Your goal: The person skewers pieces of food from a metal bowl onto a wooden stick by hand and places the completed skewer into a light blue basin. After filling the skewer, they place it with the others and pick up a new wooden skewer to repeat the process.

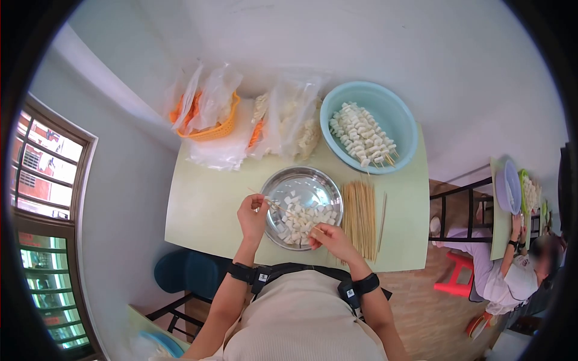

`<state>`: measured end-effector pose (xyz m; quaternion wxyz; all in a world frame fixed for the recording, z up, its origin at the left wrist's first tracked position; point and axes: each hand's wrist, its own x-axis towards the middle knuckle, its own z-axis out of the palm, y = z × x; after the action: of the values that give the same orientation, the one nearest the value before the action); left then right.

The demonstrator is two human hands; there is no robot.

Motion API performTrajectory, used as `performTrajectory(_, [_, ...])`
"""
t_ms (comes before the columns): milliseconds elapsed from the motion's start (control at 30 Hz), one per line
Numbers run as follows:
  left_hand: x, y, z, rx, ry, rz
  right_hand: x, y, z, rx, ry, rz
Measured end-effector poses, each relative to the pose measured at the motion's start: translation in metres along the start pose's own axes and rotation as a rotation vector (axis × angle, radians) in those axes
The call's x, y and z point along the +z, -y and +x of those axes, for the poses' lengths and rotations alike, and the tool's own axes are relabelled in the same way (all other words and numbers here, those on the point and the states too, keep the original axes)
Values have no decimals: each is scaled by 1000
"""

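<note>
My left hand [251, 212] is closed in a pinch around a thin bamboo skewer [276, 206], over the left rim of a steel bowl [330, 188]. One end of the skewer sticks out up and left past my fingers, with a white piece close to the fingertips. My right hand [331, 239] is closed over the bowl's lower right rim, its thumb and fingers at the skewer's other end. Loose white chunks [299, 224] lie in the lower half of the bowl. A bundle of bamboo skewers [359, 216] lies just right of the bowl.
A light blue basin [402, 123] with threaded white skewers [363, 133] stands at the back right. Plastic bags [289, 114] and an orange basket [220, 129] line the table's [195, 210] back. Another person [512, 277] sits at a table far right, near a red stool [456, 275].
</note>
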<state>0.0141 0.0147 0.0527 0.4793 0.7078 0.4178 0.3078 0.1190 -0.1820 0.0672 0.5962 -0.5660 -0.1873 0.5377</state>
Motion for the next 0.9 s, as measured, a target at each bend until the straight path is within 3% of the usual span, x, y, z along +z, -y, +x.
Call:
performTrajectory(367, [5, 19, -1, -30, 34, -88, 9, 4, 1, -73, -131, -199])
performTrajectory(533, [-2, -4, -8, -20, 35, -41, 5, 4, -1, -74, -198, -209])
performTrajectory(633, [7, -23, -20, 37, 193, -20, 17, 0, 2, -80, -206, -176])
performTrajectory(900, [15, -43, -28, 87, 279, 58, 19, 0, 21, -124, -215, -263])
